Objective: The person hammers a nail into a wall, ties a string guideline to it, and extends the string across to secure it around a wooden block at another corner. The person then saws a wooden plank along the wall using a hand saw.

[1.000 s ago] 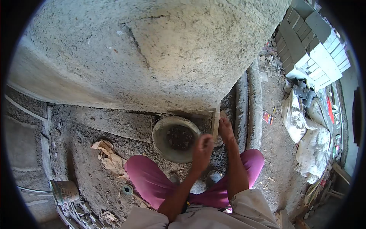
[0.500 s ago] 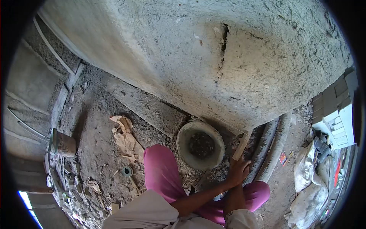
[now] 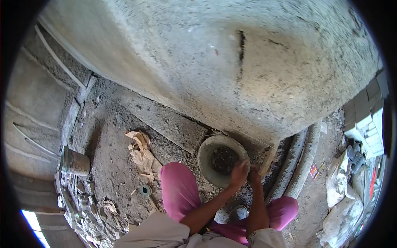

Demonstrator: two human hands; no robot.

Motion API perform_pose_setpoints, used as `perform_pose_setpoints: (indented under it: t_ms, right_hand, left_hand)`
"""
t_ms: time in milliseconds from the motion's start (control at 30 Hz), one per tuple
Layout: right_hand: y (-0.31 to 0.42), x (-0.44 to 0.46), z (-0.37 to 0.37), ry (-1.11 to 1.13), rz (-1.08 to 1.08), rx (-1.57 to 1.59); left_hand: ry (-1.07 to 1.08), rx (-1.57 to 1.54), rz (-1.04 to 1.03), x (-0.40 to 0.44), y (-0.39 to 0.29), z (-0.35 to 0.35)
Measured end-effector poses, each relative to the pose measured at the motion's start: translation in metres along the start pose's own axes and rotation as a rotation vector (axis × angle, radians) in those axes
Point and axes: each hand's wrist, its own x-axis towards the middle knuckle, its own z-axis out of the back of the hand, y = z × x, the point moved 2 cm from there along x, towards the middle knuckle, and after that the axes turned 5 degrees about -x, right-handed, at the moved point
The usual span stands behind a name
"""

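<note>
My left hand (image 3: 238,172) is at the near right rim of a round, mortar-crusted tub (image 3: 210,175), its fingers extended towards the rim. Whether they touch it is unclear. Dark, lumpy material (image 3: 224,160) lies in the bottom of the tub. Just right of it, my right hand (image 3: 254,178) is closed at the lower end of a short wooden strip (image 3: 268,160), its fingers partly hidden. A thin string (image 3: 231,126) runs along the foot of the rough wall (image 3: 186,78) towards the strip's upper end.
Two curved pipe-like lengths (image 3: 304,159) lie right of the strip. Dusty sacks (image 3: 341,206) and stacked blocks (image 3: 368,124) stand farther right. Crumpled brown paper (image 3: 143,155), a small round container (image 3: 145,190) and a bucket (image 3: 75,161) are at left, above rubble (image 3: 89,206).
My left hand has moved off the right hand and the strip's lower end, leftwards to the tub's rim. My right hand stays by the strip. The view has shifted slightly.
</note>
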Motion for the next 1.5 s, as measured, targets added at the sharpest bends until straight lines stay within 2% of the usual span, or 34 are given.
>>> perform_pose_setpoints:
  t_ms: [33, 67, 100, 133, 167, 233, 267, 333, 367, 433, 467, 500, 533, 567, 600, 667, 767, 800, 833, 867, 900, 967, 1000, 1067, 1100, 1167, 1200, 1267, 1300, 1367, 1400, 1467, 1500]
  right_hand:
    - [0.004, -0.005, -0.003, 0.018, 0.004, -0.013]
    - [0.008, -0.011, -0.001, -0.001, -0.09, 0.059]
    - [0.009, -0.016, -0.002, -0.023, -0.187, 0.129]
    - [0.0, -0.013, 0.0, -0.006, -0.185, 0.114]
    - [-0.006, -0.01, 0.003, 0.007, -0.062, -0.007]
    - [-0.029, -0.002, 0.013, 0.03, 0.056, -0.137]
    - [-0.041, 0.002, 0.016, 0.097, 0.02, -0.042]
    - [-0.032, -0.003, 0.013, 0.164, -0.017, 0.051]
    - [-0.023, -0.007, 0.015, 0.124, -0.074, 0.194]
    - [-0.022, -0.006, 0.015, 0.081, -0.13, 0.337]
    - [-0.044, 0.011, 0.029, 0.124, 0.134, -0.009]
    - [-0.053, 0.018, 0.034, 0.075, 0.402, -0.341]
    - [-0.065, 0.02, 0.048, 0.018, 0.508, -0.443]
    - [-0.055, 0.014, 0.045, -0.015, 0.525, -0.431]
    - [-0.05, 0.009, 0.042, -0.048, 0.529, -0.402]
    - [-0.038, 0.002, 0.036, -0.108, 0.549, -0.348]
    - [-0.016, -0.011, 0.035, -0.168, 0.614, -0.47]
    - [-0.013, -0.011, 0.032, -0.204, 0.604, -0.471]
    - [-0.014, -0.008, 0.03, -0.247, 0.544, -0.381]
    - [-0.013, -0.006, 0.031, -0.283, 0.486, -0.29]
    - [-0.012, -0.007, 0.036, -0.299, 0.484, -0.29]
    - [-0.011, -0.004, 0.045, -0.367, 0.156, -0.737]
    - [-0.006, -0.006, 0.048, -0.374, 0.158, -0.735]
    - [0.003, -0.016, 0.054, -0.376, -0.074, -0.842]
    - [0.007, -0.02, 0.054, -0.375, -0.076, -0.84]
    - [0.028, -0.027, 0.057, -0.582, 0.397, -0.694]
    - [0.042, -0.025, 0.061, -0.58, 0.399, -0.695]
    - [0.08, -0.024, 0.073, -0.683, 0.637, -0.763]
    - [0.089, -0.025, 0.078, -0.415, 0.605, -0.333]
    - [0.118, -0.015, 0.091, -0.007, 0.47, -0.146]
    - [0.13, -0.007, 0.098, 0.11, 0.414, -0.384]
    - [0.168, -0.011, 0.088, 0.163, 0.378, -0.536]
    - [0.183, -0.018, 0.087, 0.23, 0.534, -0.739]
  left_hand:
    - [0.018, 0.102, -0.156, 0.012, -0.004, -0.008]
    - [-0.007, 0.103, -0.158, 0.019, -0.006, -0.014]
    - [0.077, 0.046, -0.008, 0.025, -0.012, -0.021]
    - [0.164, -0.016, 0.141, 0.03, -0.009, -0.029]
    - [0.144, -0.017, 0.139, 0.035, -0.009, -0.035]
    - [0.143, 0.272, 0.082, 0.036, -0.001, -0.047]
    - [0.131, 0.268, 0.088, 0.038, 0.001, -0.05]
    - [0.268, 0.477, 0.063, 0.043, -0.007, -0.055]
    - [0.263, 0.478, 0.065, 0.047, -0.011, -0.055]
    - [0.437, 0.447, -0.029, 0.05, -0.017, -0.062]
    - [0.444, 0.441, -0.03, 0.052, -0.004, -0.063]
    - [0.376, 0.284, -0.234, 0.055, 0.008, -0.061]
    - [0.372, 0.095, -0.284, 0.051, 0.02, -0.07]
    - [0.379, -0.092, -0.337, 0.049, 0.021, -0.074]
    - [0.456, -0.298, -0.231, 0.054, 0.014, -0.069]
    - [0.521, -0.234, -0.087, 0.05, 0.018, -0.068]
    - [0.665, -0.354, -0.036, 0.036, -0.001, -0.068]
    - [0.595, -0.371, 0.065, 0.034, 0.011, -0.075]
    - [0.517, -0.381, 0.165, 0.034, 0.021, -0.082]
    - [0.536, -0.388, 0.168, 0.033, 0.029, -0.09]
    - [0.51, -0.511, 0.32, 0.036, 0.033, -0.096]
    - [0.468, -0.797, 0.513, 0.041, 0.039, -0.107]
    - [0.475, -0.798, 0.511, 0.042, 0.038, -0.105]
    - [0.502, -0.859, 0.613, 0.039, 0.036, -0.1]
    - [0.502, -0.857, 0.615, 0.038, 0.039, -0.102]
    - [0.561, -0.702, 0.444, 0.038, 0.04, -0.108]
    - [0.559, -0.702, 0.443, 0.038, 0.039, -0.111]
    - [0.572, -0.792, 0.515, 0.041, 0.038, -0.112]
    - [0.543, -0.781, 0.502, 0.04, 0.037, -0.112]
    - [0.557, -0.903, 0.573, 0.036, 0.039, -0.122]
    - [0.544, -0.965, 0.593, 0.04, 0.042, -0.12]
    - [0.749, -1.296, 0.595, 0.048, 0.054, -0.117]
    - [0.75, -1.193, 0.598, 0.049, 0.058, -0.117]
